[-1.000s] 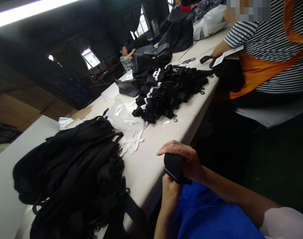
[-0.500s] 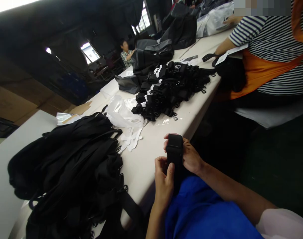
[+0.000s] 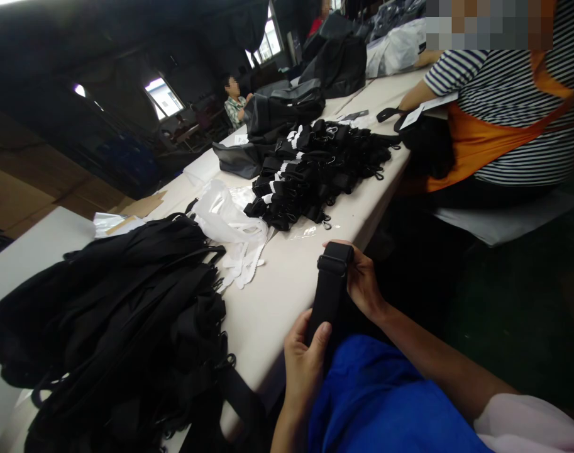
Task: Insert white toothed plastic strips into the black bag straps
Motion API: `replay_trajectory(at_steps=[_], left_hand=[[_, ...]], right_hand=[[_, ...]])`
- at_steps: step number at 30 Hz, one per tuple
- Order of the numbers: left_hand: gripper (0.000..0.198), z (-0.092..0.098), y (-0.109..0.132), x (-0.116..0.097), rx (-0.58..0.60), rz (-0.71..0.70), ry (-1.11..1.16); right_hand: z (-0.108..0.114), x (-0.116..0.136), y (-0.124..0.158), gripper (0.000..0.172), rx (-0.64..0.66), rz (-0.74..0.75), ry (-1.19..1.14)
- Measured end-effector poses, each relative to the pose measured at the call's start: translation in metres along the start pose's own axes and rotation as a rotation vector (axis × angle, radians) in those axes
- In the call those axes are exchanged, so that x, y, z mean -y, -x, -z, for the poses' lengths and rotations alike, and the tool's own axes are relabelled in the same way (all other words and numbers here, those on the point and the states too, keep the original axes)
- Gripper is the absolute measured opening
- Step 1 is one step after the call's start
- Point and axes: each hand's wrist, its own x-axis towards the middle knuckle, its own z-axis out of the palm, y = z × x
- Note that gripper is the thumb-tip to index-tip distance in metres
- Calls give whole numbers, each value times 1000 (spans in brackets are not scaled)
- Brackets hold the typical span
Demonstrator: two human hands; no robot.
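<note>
- Black strap (image 3: 325, 299): held between the two hands, in front of the near edge of the table (image 3: 263, 314), above the blue cloth (image 3: 385, 396).
- Left hand (image 3: 304, 349): I see the thumb on the strap's face, fingers curled behind, pinching the lower part.
- Right hand (image 3: 364, 280): grasps the upper end; fingers mostly hidden, so I cannot tell how firmly.
- Risk, my estimate: a loose right grip lets the upper fold spring open.
- Slider (image 3: 332, 265) sits just below that fold; uneven pull could, I judge, skew or shift it along the webbing.
- Lower end hidden from me; a twist there could go unnoticed.
- Dark heap (image 3: 121, 314) with hooks lies left on the table; if the strap swings that way, snagging seems possible.
</note>
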Motion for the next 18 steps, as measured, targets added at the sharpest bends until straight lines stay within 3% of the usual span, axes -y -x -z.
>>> replay_trajectory(at_steps=[4,7,13,18], left_hand=[[24,-2,-15,-5,-93,-136,-121],[21,-7,-24,0,-111,-138,-113],[22,-9,-24,6,-181,-115,-114],[21,-9,-20,9,-209,-106,-101]], right_hand=[[-8,-3,6,35,128,-417,-347],[-13,-4,11,34,256,-605,-592],[-12,-2,15,49,331,-608,-756],[-3,-1,16,54,509,-504,-759]])
